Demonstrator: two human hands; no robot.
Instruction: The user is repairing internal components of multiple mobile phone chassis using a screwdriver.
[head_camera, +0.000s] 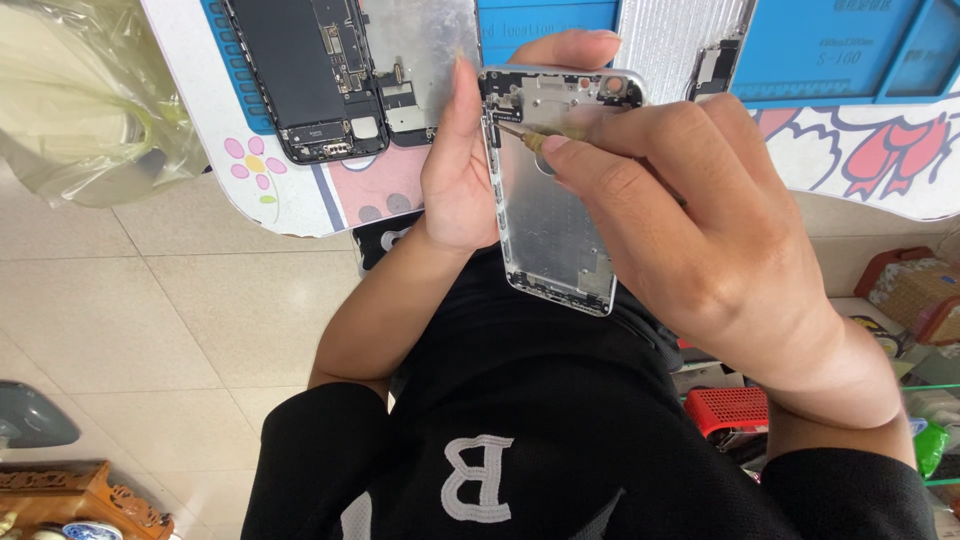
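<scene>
At the far left of the view, well left of the phone housing, a crumpled clear plastic bag sits past the edge of the bench, above the tiled floor. Just left of the housing, on the blue work mat that covers the bench, lies an opened phone with its dark battery and circuit board facing up.

The left hand comes up from a bare forearm bent at the elbow, wrist cocked back. Its palm cradles the left long edge of the empty silver phone housing, the thumb lying along that edge and the fingers curled over the housing's top from behind, so the hand is clasped round it. The housing is held in the air just off the bench edge, over the person's lap, inside face up and tilted slightly.

The right hand reaches in from the right of the housing, forearm rising from the lower right, wrist bent down. Its fingers pinch a slim tool with a yellowish shaft, the tip touching the housing's upper left corner by the small parts there.

Right of the housing, lower down, a red plastic basket stands on the floor.
</scene>
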